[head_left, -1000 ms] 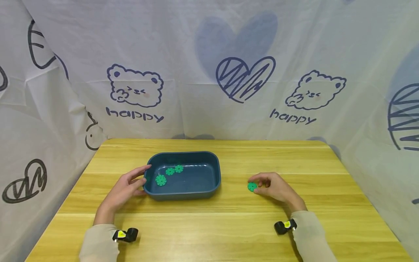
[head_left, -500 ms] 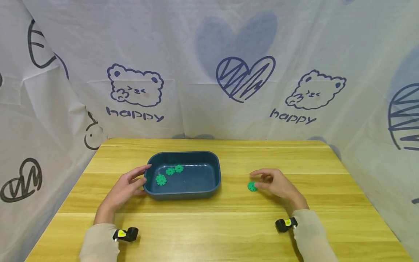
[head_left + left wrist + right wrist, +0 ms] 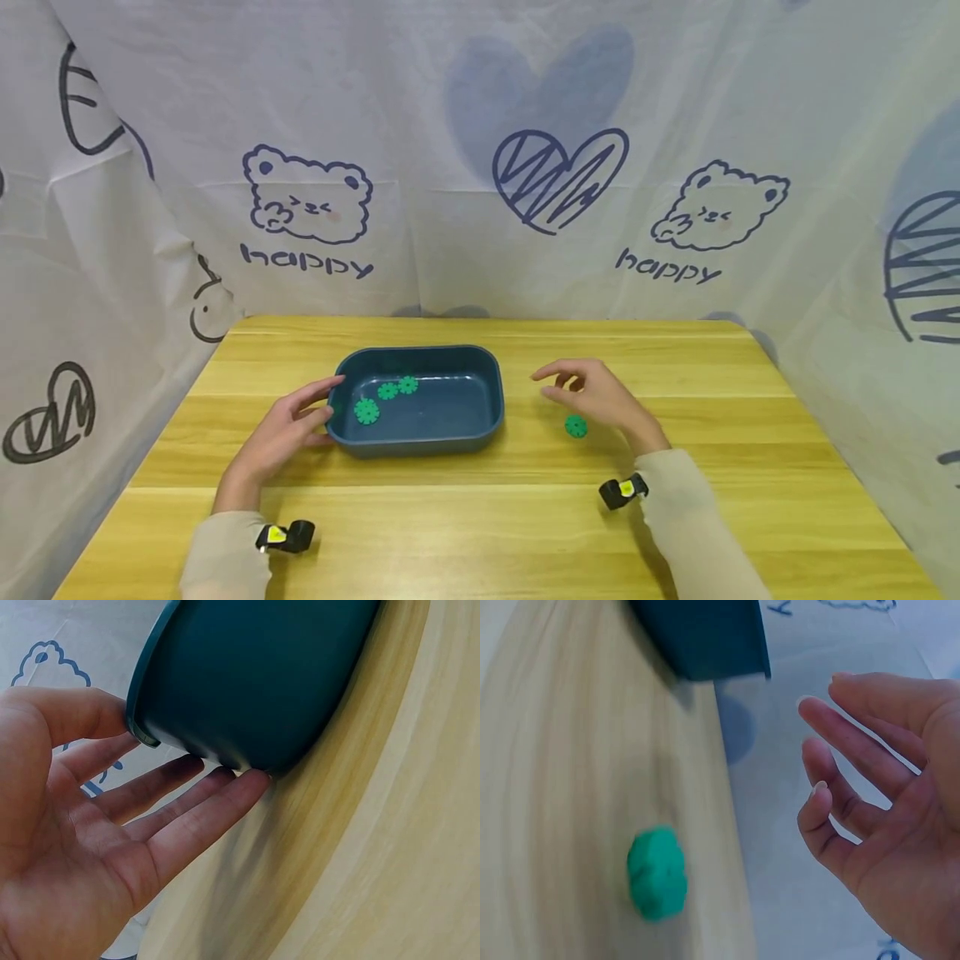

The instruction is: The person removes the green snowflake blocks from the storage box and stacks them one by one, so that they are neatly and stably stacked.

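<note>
My left hand [image 3: 288, 425] touches the left end of a dark blue plastic bin [image 3: 420, 447]. In the left wrist view its fairly straight fingers [image 3: 214, 814] rest against the bin's outer wall, with the thumb at the rim. Green notched plastic discs, snowflake-shaped, lie inside: one [image 3: 367, 411] near the left end, two [image 3: 397, 387] side by side further back. Right of the bin, my right hand [image 3: 592, 392] hovers over the table with loosely bent fingers and nothing in them. Another green notched disc [image 3: 576, 427] lies on the table just below it, blurred in the right wrist view.
The light wooden table [image 3: 450, 533] runs back to a white cloth [image 3: 420, 108] printed with bears and hearts, which also hangs at both sides. Each sleeved wrist carries a small black camera, such as the right camera [image 3: 622, 492].
My right hand has let go of the disc on the table, lifted, and moved left and away from me towards the bin. That disc stays where it was. The left hand has not moved.
</note>
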A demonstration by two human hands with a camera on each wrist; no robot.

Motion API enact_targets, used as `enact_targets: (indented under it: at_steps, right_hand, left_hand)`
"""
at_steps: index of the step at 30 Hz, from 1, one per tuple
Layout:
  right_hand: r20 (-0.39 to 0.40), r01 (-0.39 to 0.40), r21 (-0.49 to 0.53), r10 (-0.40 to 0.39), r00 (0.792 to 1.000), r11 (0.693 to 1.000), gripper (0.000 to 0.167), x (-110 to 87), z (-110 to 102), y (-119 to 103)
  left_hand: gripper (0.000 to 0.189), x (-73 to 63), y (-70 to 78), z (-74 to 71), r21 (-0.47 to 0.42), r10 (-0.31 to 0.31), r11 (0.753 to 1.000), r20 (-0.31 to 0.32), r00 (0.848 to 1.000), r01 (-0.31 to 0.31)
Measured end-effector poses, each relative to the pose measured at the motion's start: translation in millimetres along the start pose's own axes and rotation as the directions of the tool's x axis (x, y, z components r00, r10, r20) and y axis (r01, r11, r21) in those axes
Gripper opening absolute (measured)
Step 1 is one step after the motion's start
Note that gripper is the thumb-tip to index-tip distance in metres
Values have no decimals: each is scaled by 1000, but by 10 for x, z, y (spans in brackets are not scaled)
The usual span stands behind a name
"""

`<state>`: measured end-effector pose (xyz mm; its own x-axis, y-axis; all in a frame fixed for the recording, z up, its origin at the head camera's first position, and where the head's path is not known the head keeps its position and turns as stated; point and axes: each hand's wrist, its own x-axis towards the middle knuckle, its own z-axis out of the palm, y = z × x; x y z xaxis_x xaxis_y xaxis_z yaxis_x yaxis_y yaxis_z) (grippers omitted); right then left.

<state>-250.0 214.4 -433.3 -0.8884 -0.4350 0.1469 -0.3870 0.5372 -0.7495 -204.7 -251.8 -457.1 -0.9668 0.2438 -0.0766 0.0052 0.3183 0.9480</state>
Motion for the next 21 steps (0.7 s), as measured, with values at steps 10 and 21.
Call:
enact_targets:
  at_steps: [10, 21]
  right_hand:
    - [69, 67, 10, -67, 995, 998, 20, 297, 217, -303]
    - [115, 117, -7, -115, 987, 993, 17, 567, 479, -515]
  left_hand:
    - [53, -3, -6, 18, 12, 20, 1000, 1, 1000, -20]
    - [53, 3, 8, 14, 24, -2, 1000, -5, 1000, 2]
